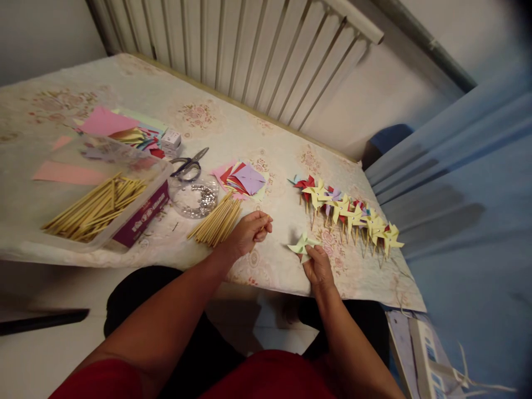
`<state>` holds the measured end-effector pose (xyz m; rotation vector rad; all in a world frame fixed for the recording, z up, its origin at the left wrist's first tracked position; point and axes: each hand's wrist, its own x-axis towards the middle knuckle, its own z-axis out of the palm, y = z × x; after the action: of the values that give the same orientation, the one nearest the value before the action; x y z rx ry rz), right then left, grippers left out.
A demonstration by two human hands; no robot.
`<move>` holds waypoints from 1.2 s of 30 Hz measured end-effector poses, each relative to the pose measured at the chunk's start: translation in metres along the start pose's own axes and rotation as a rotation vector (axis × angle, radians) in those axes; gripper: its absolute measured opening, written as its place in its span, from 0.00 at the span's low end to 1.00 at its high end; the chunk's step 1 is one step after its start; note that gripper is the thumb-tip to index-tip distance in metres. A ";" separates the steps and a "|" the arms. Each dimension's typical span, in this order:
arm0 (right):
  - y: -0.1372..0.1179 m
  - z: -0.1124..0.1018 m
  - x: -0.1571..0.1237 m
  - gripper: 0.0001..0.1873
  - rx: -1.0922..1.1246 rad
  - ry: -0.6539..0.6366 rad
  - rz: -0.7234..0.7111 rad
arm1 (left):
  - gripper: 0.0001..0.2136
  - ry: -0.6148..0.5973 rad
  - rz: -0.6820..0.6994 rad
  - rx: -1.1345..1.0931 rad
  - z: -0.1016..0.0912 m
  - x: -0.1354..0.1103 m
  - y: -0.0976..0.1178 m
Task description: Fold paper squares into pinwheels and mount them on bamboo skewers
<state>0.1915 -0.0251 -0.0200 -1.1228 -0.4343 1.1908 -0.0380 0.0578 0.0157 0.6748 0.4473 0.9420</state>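
Note:
My right hand (319,266) grips a pale green paper pinwheel (302,244) by its edge, thumb on top, over the front of the table. My left hand (254,230) is closed, with what looks like a thin wooden stick between its fingers, mostly hidden. Just left of that hand lies a loose bundle of wooden sticks (218,219). Behind it is a pile of cut paper squares (243,178) in purple, red and pink. A round clear dish (195,198) holds small shiny metal pins. To the right, finished pinwheels (341,208) on sticks lie in an overlapping row.
A clear plastic box (145,216) of wooden sticks stands at the left. Scissors (189,166), a small white box (170,140) and coloured paper (108,121) lie behind it. A radiator (233,50) runs along the back; a blue curtain (469,166) hangs at the right.

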 end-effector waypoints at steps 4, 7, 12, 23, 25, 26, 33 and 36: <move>0.000 0.000 0.001 0.19 -0.002 0.000 -0.003 | 0.11 -0.002 -0.001 -0.018 -0.003 0.002 -0.003; 0.001 -0.001 0.002 0.18 -0.005 -0.003 -0.005 | 0.12 0.019 -0.016 -0.017 -0.002 0.003 -0.004; 0.002 -0.003 0.003 0.17 -0.020 0.004 -0.010 | 0.14 0.046 -0.041 0.001 0.000 0.001 -0.002; 0.002 -0.003 0.003 0.18 -0.026 0.005 -0.012 | 0.12 0.048 -0.022 0.028 -0.003 0.004 -0.006; 0.002 -0.003 0.003 0.18 -0.028 0.006 -0.013 | 0.12 0.052 -0.016 0.027 -0.002 0.005 -0.006; 0.002 -0.003 0.003 0.18 -0.032 0.006 -0.012 | 0.12 0.058 -0.014 0.027 -0.002 0.005 -0.006; 0.001 0.003 -0.001 0.17 -0.123 0.018 -0.028 | 0.12 0.085 -0.005 0.028 -0.001 0.005 -0.005; -0.002 0.009 -0.005 0.16 -0.192 0.024 -0.024 | 0.11 0.100 -0.003 0.049 -0.001 0.004 -0.005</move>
<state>0.1834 -0.0255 -0.0126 -1.2919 -0.5512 1.1306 -0.0335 0.0594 0.0108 0.6735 0.5616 0.9679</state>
